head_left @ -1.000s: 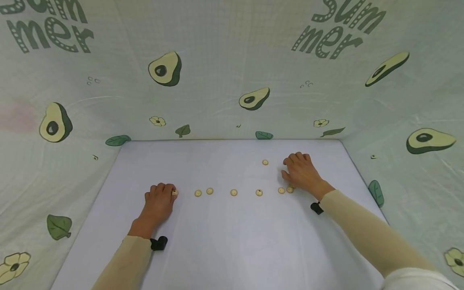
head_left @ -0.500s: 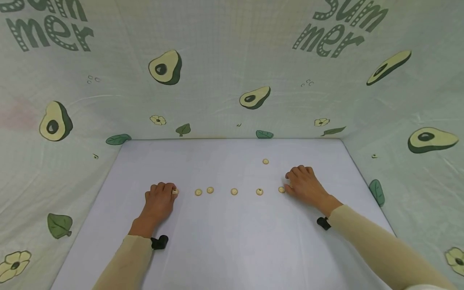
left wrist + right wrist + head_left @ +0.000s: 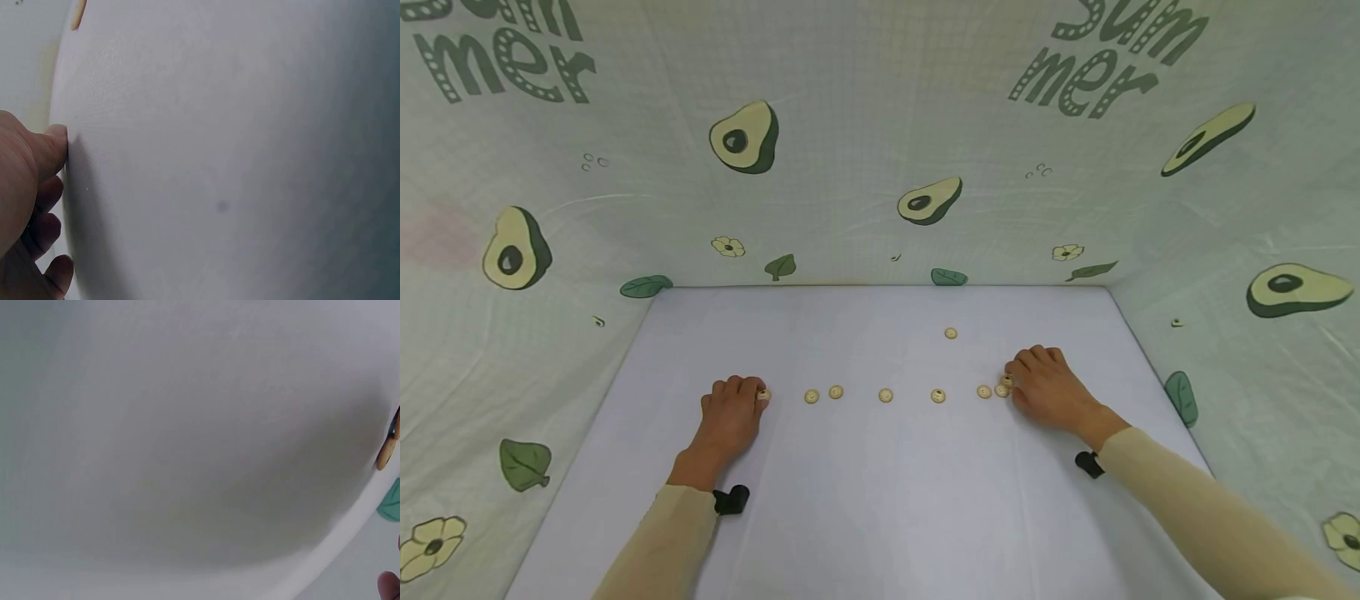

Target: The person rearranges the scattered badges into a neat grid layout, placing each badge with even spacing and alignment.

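Small round pale wooden discs lie on the white table, some with a dark mark in the middle. My left hand rests at the left end of the row, a wooden disc between thumb and index finger. In the left wrist view its thumb and curled fingertips show, the disc hidden. At the row's right end my right hand pinches another disc, held right at a lying disc. The right wrist view catches disc edges and a fingertip at its border.
Between the hands several discs form a loose row, among them a middle disc and one near the right hand. A lone disc lies farther back. A printed avocado cloth rises behind and beside the table.
My right hand has come nearer and slightly right from farther back. The disc at its fingertips now shows beside the row's last disc, which the hand covered half a second ago. My left hand has stayed put.
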A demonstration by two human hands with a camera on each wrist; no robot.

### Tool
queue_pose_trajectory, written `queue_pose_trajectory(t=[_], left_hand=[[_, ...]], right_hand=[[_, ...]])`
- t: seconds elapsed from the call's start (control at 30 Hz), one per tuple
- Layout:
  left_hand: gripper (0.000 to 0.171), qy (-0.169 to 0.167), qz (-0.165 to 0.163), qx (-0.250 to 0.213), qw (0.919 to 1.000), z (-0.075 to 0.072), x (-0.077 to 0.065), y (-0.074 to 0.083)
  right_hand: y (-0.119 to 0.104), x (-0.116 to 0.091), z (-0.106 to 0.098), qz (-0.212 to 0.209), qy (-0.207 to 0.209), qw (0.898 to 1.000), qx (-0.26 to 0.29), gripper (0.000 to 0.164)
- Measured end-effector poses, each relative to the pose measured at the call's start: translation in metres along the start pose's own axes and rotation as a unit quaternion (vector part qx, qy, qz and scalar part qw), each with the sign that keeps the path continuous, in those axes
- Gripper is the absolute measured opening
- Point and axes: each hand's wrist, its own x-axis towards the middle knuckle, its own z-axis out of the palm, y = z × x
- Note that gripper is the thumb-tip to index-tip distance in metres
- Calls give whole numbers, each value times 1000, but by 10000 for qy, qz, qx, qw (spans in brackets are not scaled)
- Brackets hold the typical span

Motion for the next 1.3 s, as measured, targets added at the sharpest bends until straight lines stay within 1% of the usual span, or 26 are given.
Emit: queue_pose_trajectory(t=[0.2, 0.37, 0.5, 0.7, 0.8, 0.97, 1.13, 1.3], left_hand=[[23, 1, -18, 8, 10000, -2, -2, -2], [24, -71, -88, -9, 9999, -1, -3, -4], [25, -104, -156, -12, 9998, 0, -4, -6], [25, -94, -202, -13, 9998, 0, -7, -6], [25, -111, -217, -21, 9997, -1, -8, -7], [25, -110, -248, -44, 9996, -2, -10, -7], [24, 24, -89, 42, 9999, -3, -9, -4], [30, 146, 65, 143, 9998, -5, -4, 2]], right_hand=[[6, -2, 3, -262, 4, 9995, 149, 28], [5, 2, 8, -307, 9, 9993, 205, 23], [5, 4, 10, -186, -12, 9993, 316, 20], [4, 4, 8, 149, -96, 9988, 455, 25], [4, 4, 8, 169, -90, 9987, 471, 26], [5, 5, 10, 165, -85, 9984, 533, 22], [6, 3, 12, 344, 44, 9977, 589, 19], [10, -3, 12, 458, 225, 9974, 500, 20]])
